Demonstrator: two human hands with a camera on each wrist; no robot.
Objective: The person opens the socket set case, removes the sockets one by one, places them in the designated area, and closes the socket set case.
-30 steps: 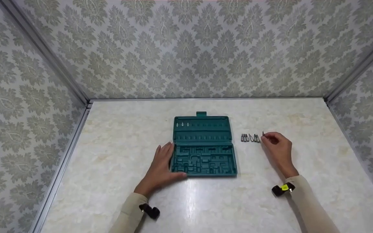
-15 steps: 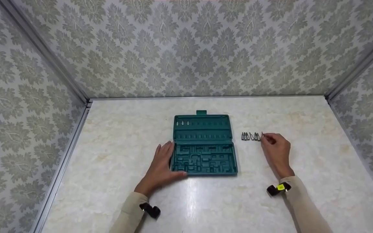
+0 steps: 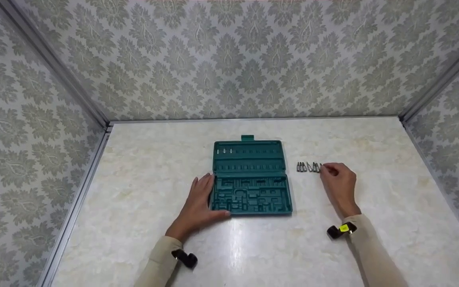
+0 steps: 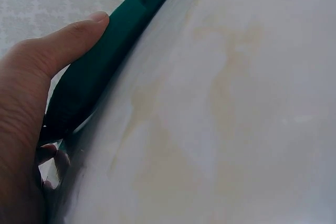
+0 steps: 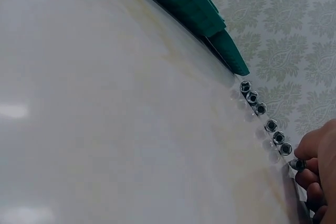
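Observation:
My right hand (image 3: pixel 339 181) pinches a small metal bit socket (image 5: pixel 298 164) between thumb and fingers, at the right end of a row of several similar bit sockets (image 3: pixel 308 167) on the table. Their round ends with square holes face the right wrist camera. A dark green plastic case (image 3: pixel 249 214) lies open and flat in front of me. My left hand (image 3: pixel 197 205) rests against its lower left corner, fingers straight along the left side and thumb on the front edge. The left wrist view shows the thumb (image 4: pixel 79 38) touching the case wall.
Three small silver pieces (image 3: pixel 224 151) sit in the top row of slots in the case lid. A latch tab (image 3: pixel 247 138) sticks out at its far edge. The pale marbled table (image 3: pixel 142 159) ends at patterned walls (image 3: pixel 253 59) behind and on both sides.
My right hand has moved slightly left, bringing the bit socket close to the end of the row. The left hand and the case have stayed in place.

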